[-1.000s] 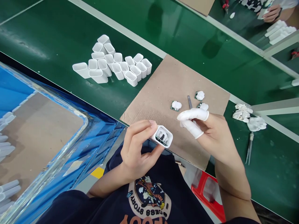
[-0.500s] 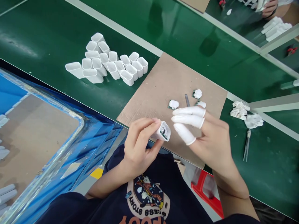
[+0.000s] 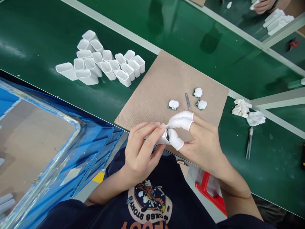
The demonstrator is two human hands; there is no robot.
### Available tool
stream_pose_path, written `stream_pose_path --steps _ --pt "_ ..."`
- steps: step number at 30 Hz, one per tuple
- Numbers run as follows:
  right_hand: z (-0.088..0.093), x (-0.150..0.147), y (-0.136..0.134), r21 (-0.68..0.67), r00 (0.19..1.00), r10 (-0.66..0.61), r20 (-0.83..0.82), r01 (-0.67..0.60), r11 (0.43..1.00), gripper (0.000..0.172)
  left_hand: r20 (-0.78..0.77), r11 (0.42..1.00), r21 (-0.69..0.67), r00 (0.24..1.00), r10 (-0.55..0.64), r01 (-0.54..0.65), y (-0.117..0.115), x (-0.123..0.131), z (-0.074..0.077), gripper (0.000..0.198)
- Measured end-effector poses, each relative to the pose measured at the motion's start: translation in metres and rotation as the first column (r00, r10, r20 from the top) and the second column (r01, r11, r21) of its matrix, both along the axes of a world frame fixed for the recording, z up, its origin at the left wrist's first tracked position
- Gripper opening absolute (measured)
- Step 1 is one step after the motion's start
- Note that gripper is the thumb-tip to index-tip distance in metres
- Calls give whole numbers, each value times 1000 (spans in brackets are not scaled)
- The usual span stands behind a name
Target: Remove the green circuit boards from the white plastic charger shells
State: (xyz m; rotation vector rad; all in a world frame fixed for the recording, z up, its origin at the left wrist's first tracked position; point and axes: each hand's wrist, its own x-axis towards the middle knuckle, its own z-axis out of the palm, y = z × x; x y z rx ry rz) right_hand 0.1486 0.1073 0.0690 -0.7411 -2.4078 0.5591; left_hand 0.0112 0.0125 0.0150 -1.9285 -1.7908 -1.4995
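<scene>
My left hand [image 3: 140, 149] grips a small white plastic shell [image 3: 164, 139] with a part inside it, just above the near edge of a cardboard sheet [image 3: 164, 82]. My right hand [image 3: 200, 143], with white finger cots on its fingertips, pinches the open end of the same shell. On the cardboard beyond lie three small circuit boards with white blobs [image 3: 173, 104], [image 3: 197, 92], [image 3: 202, 104] and a thin metal strip [image 3: 188, 101]. A cluster of several empty white shells [image 3: 102, 63] stands on the green table to the left.
A blue plastic crate [image 3: 71, 140] with a cardboard liner sits at my left. Used finger cots [image 3: 249, 113] and tweezers [image 3: 248, 147] lie on the green mat at right. Another person's hand [image 3: 262, 4] and more white shells [image 3: 276, 20] are at the far top right. A red stool [image 3: 212, 194] is below.
My right hand has come left from apart and closed its cot-covered fingers onto the open end of the shell held in my left hand. The view has shifted slightly.
</scene>
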Motion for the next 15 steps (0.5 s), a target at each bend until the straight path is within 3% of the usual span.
stream_pose_path --steps 15 --pt "0 3 4 -115 999 23 37 -18 993 11 14 997 1 997 -77 77 -1 -4 1 41"
